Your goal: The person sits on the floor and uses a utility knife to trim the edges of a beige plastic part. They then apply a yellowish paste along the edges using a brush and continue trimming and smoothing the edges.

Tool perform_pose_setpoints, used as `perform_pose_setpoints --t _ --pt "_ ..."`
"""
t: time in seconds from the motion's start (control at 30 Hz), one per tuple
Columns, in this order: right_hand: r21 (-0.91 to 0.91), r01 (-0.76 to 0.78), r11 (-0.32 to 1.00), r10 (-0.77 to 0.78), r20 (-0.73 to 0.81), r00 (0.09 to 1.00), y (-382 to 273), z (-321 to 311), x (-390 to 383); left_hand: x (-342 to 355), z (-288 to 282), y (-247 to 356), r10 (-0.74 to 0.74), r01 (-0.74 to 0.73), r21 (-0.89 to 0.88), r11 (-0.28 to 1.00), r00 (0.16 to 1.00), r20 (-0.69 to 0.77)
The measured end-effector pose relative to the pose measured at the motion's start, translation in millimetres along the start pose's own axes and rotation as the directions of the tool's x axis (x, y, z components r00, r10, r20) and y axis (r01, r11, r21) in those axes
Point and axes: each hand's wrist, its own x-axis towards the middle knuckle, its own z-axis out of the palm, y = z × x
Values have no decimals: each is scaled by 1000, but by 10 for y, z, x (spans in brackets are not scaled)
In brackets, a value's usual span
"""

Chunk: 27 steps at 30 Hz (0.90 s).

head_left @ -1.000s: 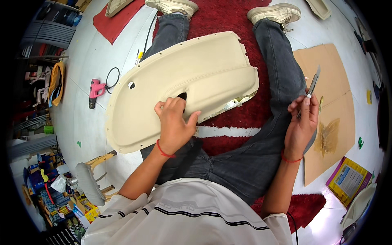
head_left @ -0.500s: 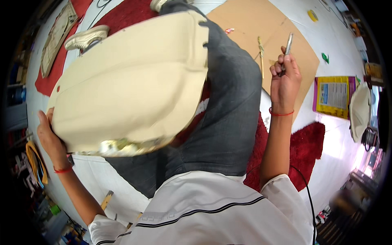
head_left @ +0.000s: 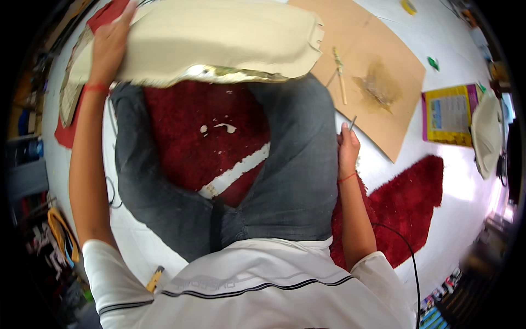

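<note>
My left hand (head_left: 109, 49) is closed on the left end of a large cream-covered panel (head_left: 219, 38), which is raised over the far side of my lap. Its near edge is uneven, with a shiny, crinkled strip along it, and notches show at its right end. Part of the panel runs out of the top of the view. Low beside my right thigh, my right hand (head_left: 348, 151) is closed around a slim silver-grey tool (head_left: 353, 122). Only the tool's end sticks out past the fingers, so its kind cannot be made out.
Between my legs lies a red rug (head_left: 181, 126) with white scraps (head_left: 226, 128) and a pale strip (head_left: 235, 172). A stained cardboard sheet (head_left: 405, 82) at right bears a thin stick (head_left: 340, 74). Farther right stand a yellow-purple container (head_left: 449, 115) and a cream shell-like piece (head_left: 486, 129).
My left hand has moved up and away with the panel, uncovering the rug between my legs. My right hand has come down toward my thigh, still holding the slim tool.
</note>
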Motion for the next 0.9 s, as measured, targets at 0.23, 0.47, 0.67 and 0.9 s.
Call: perform_pose_setpoints --t 0.23,0.47,0.67,0.9 --pt "159 -39 987 15 151 988 570 -94 182 318 419 -38 -258 366 -407 837 920 296" --pt "177 -60 982 20 219 975 537 -94 194 169 1021 -276 -497 565 -152 811 802 332" --pt "133 -21 991 -18 287 958 516 -155 173 -283 1373 -473 -563 659 -89 747 699 441" --pt "216 -57 975 -17 325 946 583 -171 222 -342 1482 -146 -640 652 39 757 728 248"
